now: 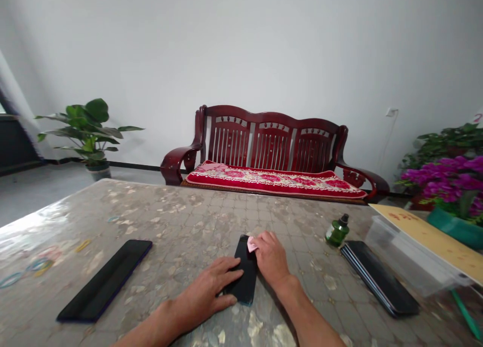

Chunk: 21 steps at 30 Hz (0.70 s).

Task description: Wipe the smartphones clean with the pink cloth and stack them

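Lying partly under left hand [204, 291] and right hand [270, 259]: phone [248, 286].

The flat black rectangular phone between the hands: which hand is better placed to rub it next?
Probably the right hand, holding a small pale-pink cloth or tissue at the far end of the phone. The left hand rests fingers on the phone's nearer part, seemingly better placed to steady it.

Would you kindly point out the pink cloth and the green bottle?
Pink cloth [251, 244], head view: its visible middle.
Green bottle [336, 233], head view: the middle of its body.
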Tool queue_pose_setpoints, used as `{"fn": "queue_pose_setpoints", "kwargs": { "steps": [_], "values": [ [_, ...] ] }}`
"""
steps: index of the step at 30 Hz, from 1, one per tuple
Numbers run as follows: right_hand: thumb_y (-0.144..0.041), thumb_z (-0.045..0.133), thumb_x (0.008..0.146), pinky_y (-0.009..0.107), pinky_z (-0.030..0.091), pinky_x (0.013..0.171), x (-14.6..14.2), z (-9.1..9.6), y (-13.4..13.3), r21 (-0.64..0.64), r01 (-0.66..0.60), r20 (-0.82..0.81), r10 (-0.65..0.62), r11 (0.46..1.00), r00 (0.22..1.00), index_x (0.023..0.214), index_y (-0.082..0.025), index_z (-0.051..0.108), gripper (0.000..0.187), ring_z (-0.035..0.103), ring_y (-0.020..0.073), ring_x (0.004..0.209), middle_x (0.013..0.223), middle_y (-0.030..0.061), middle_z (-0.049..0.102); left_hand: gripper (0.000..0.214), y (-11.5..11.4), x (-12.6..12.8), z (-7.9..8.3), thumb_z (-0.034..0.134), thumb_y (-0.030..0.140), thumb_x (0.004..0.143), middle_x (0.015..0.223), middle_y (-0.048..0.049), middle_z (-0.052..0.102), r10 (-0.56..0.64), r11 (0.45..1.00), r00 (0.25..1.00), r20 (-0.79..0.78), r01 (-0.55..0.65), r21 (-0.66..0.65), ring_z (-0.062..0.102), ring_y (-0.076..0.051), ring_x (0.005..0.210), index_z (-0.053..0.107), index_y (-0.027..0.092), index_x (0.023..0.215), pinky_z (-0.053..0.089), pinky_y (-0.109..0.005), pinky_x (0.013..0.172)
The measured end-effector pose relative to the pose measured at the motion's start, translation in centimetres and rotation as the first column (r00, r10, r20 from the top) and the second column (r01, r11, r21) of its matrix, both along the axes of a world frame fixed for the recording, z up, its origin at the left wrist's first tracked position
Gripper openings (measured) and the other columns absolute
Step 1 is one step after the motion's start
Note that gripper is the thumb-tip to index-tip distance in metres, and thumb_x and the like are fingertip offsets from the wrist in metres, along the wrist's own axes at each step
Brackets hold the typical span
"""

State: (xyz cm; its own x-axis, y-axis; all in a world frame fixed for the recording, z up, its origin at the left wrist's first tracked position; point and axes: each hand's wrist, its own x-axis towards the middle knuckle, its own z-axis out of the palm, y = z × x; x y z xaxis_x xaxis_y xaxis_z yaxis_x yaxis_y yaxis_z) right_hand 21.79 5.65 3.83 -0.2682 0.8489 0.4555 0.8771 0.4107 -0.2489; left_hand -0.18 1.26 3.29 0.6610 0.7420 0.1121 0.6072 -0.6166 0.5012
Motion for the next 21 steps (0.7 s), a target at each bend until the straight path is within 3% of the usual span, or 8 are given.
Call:
{"fn": "queue_pose_setpoints", "kwargs": {
  "steps": [5, 11, 17, 21],
  "values": [
    [-0.011, 0.054, 0.091, 0.028, 0.038, 0.076, -0.2, 0.2, -0.3, 0.021, -0.082, 0.033, 0.082, 0.996, 0.996, 0.086, -0.027, 0.073, 0.026, 0.053, 0.0185, 0.086, 0.085, 0.0017, 0.065, 0.058, -0.2, 0.3, 0.3, 0.071, 0.020, 0.080, 0.146, -0.0071, 0.051, -0.008, 0.999, 1.000, 0.029, 0.007, 0.034, 0.045, -0.029, 0.135, 0.058, 0.028, 0.135, 0.036, -0.047, 0.113],
    [-0.004, 0.053, 0.084, 0.026, 0.040, 0.075, 0.6, 0.0, 0.9, -0.025, 0.079, 0.010, -0.079, 0.997, 0.997, 0.093, -0.027, 0.074, 0.032, 0.058, 0.0178, 0.088, 0.090, 0.0025, 0.067, 0.057, -0.4, 0.9, 0.5, 0.072, 0.021, 0.079, 0.145, -0.0086, 0.052, 0.013, 0.998, 1.000, 0.017, -0.014, 0.059, 0.047, -0.030, 0.132, 0.059, 0.027, 0.134, 0.037, -0.047, 0.112],
    [-0.007, 0.050, 0.087, 0.022, 0.042, 0.076, 0.1, -0.4, -0.2, -0.026, -0.157, -0.067, 0.155, 0.987, 0.986, 0.088, -0.023, 0.071, 0.027, 0.058, 0.0150, 0.085, 0.086, 0.0019, 0.062, 0.050, -0.7, 1.4, 0.8, 0.072, 0.024, 0.080, 0.138, -0.0076, 0.059, 0.009, 0.996, 0.998, 0.062, -0.014, 0.087, 0.052, -0.029, 0.126, 0.063, 0.025, 0.129, 0.041, -0.045, 0.109],
    [-0.001, 0.046, 0.084, 0.025, 0.043, 0.081, 0.5, -0.6, -0.1, 0.033, -0.098, -0.045, 0.099, 0.995, 0.994, 0.092, -0.021, 0.071, 0.033, 0.055, 0.0179, 0.089, 0.088, 0.0046, 0.061, 0.050, -0.6, 1.4, 0.6, 0.071, 0.025, 0.081, 0.141, -0.0095, 0.056, 0.026, 0.996, 0.998, 0.057, -0.031, 0.085, 0.050, -0.031, 0.127, 0.062, 0.024, 0.130, 0.040, -0.048, 0.110]
  ]
}}
